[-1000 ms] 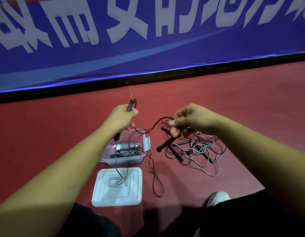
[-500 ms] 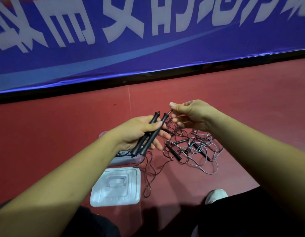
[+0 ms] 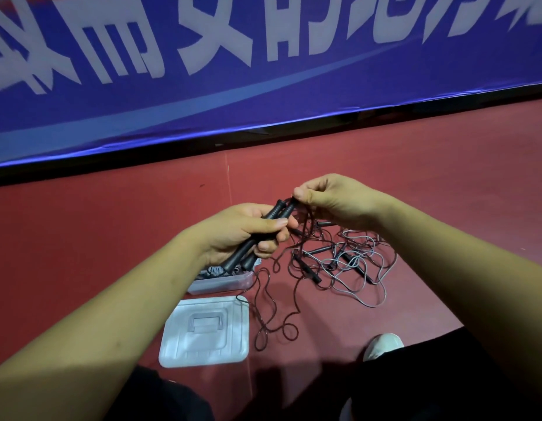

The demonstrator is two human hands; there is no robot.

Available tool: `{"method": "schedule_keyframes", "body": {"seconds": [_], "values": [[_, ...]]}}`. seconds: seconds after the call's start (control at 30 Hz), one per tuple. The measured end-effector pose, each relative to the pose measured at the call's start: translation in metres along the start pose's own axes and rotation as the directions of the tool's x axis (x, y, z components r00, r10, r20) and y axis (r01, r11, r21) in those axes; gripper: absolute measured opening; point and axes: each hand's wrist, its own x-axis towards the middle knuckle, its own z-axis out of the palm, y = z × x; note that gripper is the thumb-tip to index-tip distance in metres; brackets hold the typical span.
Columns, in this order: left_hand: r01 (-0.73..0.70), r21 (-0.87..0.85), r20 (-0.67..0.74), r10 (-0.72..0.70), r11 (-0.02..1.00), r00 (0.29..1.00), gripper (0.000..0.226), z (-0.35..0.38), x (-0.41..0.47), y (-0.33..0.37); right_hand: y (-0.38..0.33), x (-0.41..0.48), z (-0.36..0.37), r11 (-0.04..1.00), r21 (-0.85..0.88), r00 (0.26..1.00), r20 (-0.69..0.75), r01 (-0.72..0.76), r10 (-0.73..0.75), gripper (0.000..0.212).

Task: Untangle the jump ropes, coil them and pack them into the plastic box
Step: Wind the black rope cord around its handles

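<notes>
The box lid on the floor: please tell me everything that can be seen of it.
The lid is a rectangular piece of whitish, slightly see-through plastic with rounded corners, a raised rim and a moulded handle shape in its middle. It is off the plastic box and lies flat on the red floor, just nearer to the person than the box. Nothing holds it. A thin dark rope seems to cross its far right corner.

Dim, shadowed foreground; wide-angle edge distortion
</notes>
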Motion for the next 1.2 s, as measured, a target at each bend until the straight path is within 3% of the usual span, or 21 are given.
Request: {"method": "schedule_keyframes", "body": {"seconds": [0.07, 0.23, 0.37, 0.53, 0.7, 0.93, 1.07, 1.2], "values": [[-0.01, 0.053, -0.029, 0.011, 0.999, 1.0, 0.021, 0.002, -0.001, 0.0, -0.001, -0.001, 0.0, 1.0, 0.017, 1.0, 0.008, -0.02, 0.02, 0.058], [-0.019, 0.054, -0.03, 0.021, 0.998, 0.999, 0.034, 0.003, -0.004, 0.0, -0.006, 0.0, -0.009, 1.0, -0.025, 0.997, -0.079, -0.011, 0.009, 0.027], [0.054, 0.072, -0.025, -0.052, 0.996, 0.998, 0.04, 0.004, -0.006, 0.0, -0.009, -0.001, -0.012, 0.999, -0.053, 0.993, -0.121, 0.008, -0.014, 0.026], [0.06, 0.033, -0.052, -0.059, 0.998, 0.997, 0.031, 0.002, -0.006, 0.002, -0.01, -0.003, -0.017, 0.994, -0.109, 0.99, -0.141, -0.017, 0.002, 0.035], [0.1, 0.209, -0.141, -0.071, 0.973, 0.987, 0.027, 0.0, -0.007, 0.001, -0.016, -0.007, -0.018, 0.982, -0.191, 0.99, -0.138, -0.008, -0.019, 0.034], [0.077, 0.231, -0.21, -0.028, 0.97, 0.977, 0.024, 0.003, 0.001, 0.002, -0.022, -0.014, -0.017, 0.94, -0.338, 0.971, -0.205, 0.048, -0.124, 0.034], [-0.122, 0.049, -0.201, 0.129, 0.991, 0.971, 0.013, 0.002, 0.0, 0.014, -0.026, -0.012, -0.013, 0.964, -0.212, 0.954, -0.219, 0.159, -0.206, 0.033], [-0.351, -0.082, -0.283, 0.316, 0.933, 0.906, 0.009, -0.001, 0.0, 0.024, -0.024, -0.008, -0.009, 0.954, -0.277, 0.967, -0.185, 0.118, -0.173, 0.023]]}}
